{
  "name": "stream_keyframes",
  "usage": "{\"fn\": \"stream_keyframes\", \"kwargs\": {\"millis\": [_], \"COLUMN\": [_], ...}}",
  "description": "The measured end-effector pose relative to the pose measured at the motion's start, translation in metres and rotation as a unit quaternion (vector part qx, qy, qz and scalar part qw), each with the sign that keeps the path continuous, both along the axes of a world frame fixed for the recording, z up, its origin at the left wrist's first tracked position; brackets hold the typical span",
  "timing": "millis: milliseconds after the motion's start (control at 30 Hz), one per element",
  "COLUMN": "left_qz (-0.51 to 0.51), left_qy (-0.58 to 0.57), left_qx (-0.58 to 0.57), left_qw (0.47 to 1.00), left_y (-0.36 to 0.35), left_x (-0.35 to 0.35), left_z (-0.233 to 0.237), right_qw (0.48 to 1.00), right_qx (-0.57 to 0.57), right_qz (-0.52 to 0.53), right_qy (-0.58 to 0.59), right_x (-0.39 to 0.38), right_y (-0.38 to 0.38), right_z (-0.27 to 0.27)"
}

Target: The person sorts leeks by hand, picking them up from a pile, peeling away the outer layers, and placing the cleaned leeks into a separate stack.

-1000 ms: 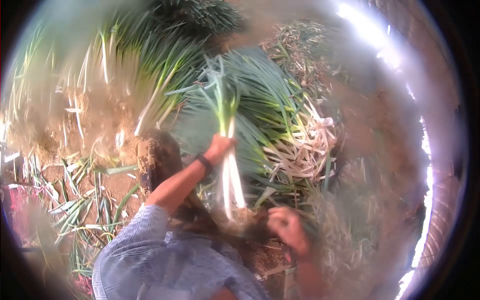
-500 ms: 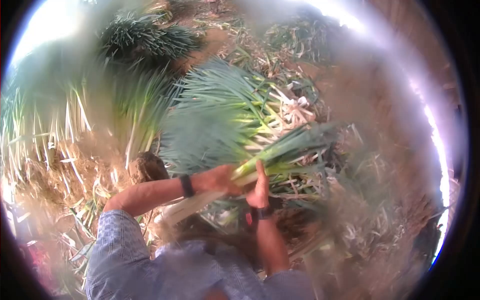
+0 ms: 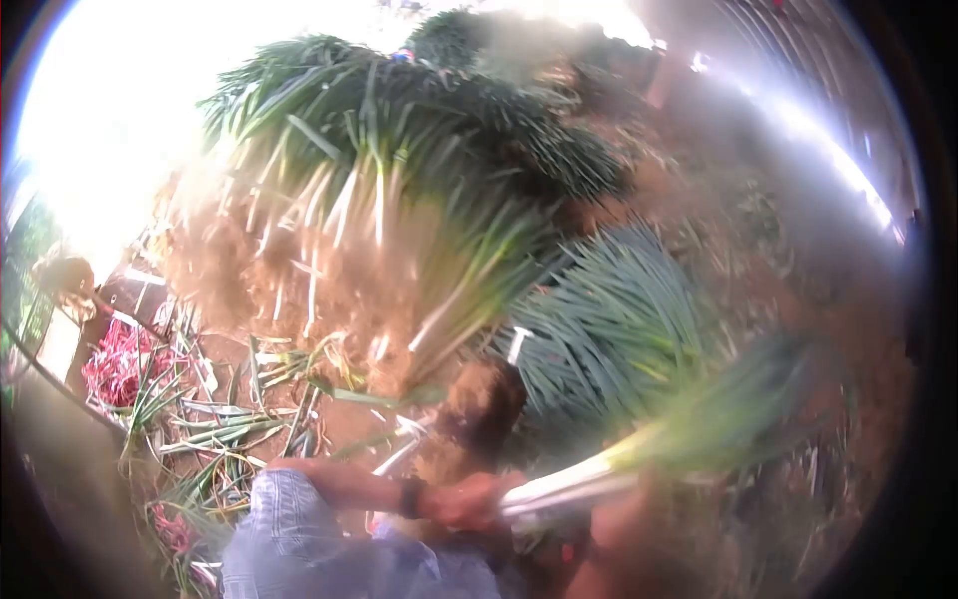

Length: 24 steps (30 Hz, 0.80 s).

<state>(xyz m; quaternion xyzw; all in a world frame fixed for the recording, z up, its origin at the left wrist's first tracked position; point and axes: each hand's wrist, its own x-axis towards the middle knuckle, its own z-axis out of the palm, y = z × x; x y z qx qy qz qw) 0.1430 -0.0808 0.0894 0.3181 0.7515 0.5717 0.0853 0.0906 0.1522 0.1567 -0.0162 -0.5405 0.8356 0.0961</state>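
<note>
Head view, leeks (image 3: 639, 454) swung lower right, left hand (image 3: 467, 501) still gripping them.

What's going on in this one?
A person is handling leeks outdoors. The left hand grips a leek bunch by its white stalks, green tops pointing right. The right hand is a blur just under the bunch; its grip cannot be told. Behind lie a big leek heap and a smaller pile; cut leaves litter the ground at left.

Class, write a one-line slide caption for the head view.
Left hand holds a blurred leek bunch beside heaped leeks.
</note>
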Motion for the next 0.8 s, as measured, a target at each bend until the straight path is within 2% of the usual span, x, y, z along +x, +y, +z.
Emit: {"fn": "stream_keyframes", "kwargs": {"millis": [33,67,100,133,167,200,233,300,400,433,467,500,533,600,667,700,767,800], "left_qz": [0.033,0.065,0.055,0.112,0.169,0.224,0.279,0.406,0.591,0.667,0.743,0.799,0.812,0.72,0.68,0.664,0.615,0.58], "left_qy": [-0.02,-0.042,-0.053,-0.056,-0.054,-0.048,-0.039,-0.027,-0.054,-0.013,0.059,0.105,0.104,-0.063,-0.013,0.012,0.053,0.069], "left_qx": [-0.006,-0.009,0.141,0.19,0.239,0.285,0.299,0.237,0.021,-0.052,-0.143,-0.207,-0.237,-0.226,-0.181,-0.112,-0.038,-0.03], "left_qw": [0.999,0.997,0.987,0.974,0.955,0.931,0.912,0.882,0.804,0.744,0.651,0.555,0.523,0.653,0.71,0.739,0.786,0.811], "left_y": [-0.005,-0.013,-0.032,-0.056,-0.08,-0.104,-0.139,-0.229,-0.362,-0.41,-0.447,-0.469,-0.47,-0.412,-0.358,-0.343,-0.316,-0.29], "left_x": [-0.008,-0.018,-0.035,-0.055,-0.076,-0.096,-0.121,-0.166,-0.224,-0.243,-0.261,-0.272,-0.273,-0.252,-0.254,-0.27,-0.296,-0.307], "left_z": [0.011,0.028,0.055,0.071,0.088,0.104,0.127,0.167,0.185,0.163,0.125,0.092,0.069,0.07,0.014,-0.044,-0.104,-0.116], "right_qw": [0.994,0.973,0.959,0.94,0.909,0.872,0.864,0.868,0.891,0.893,0.891,0.884,0.876,0.877,0.872,0.87,0.872,0.849], "right_qx": [0.043,0.147,0.149,0.152,0.228,0.298,0.328,0.361,0.355,0.36,0.363,0.385,0.406,0.397,0.396,0.399,0.395,0.475], "right_qz": [0.079,0.151,0.194,0.237,0.259,0.277,0.286,0.285,0.277,0.271,0.262,0.252,0.242,0.212,0.199,0.2,0.172,0.177], "right_qy": [0.069,0.094,0.145,0.193,0.234,0.274,0.253,0.187,0.062,-0.005,-0.071,-0.085,-0.099,-0.169,-0.211,-0.211,-0.233,-0.152], "right_x": [-0.018,-0.035,-0.046,-0.055,-0.072,-0.085,-0.09,-0.102,-0.106,-0.101,-0.098,-0.092,-0.087,-0.077,-0.064,-0.061,-0.052,-0.058], "right_y": [-0.011,-0.018,-0.041,-0.066,-0.084,-0.097,-0.103,-0.094,-0.064,-0.051,-0.035,-0.015,0.005,0.038,0.07,0.086,0.103,0.145], "right_z": [0.019,0.028,0.055,0.08,0.086,0.08,0.073,0.023,-0.055,-0.08,-0.103,-0.13,-0.153,-0.183,-0.204,-0.213,-0.211,-0.273]}}
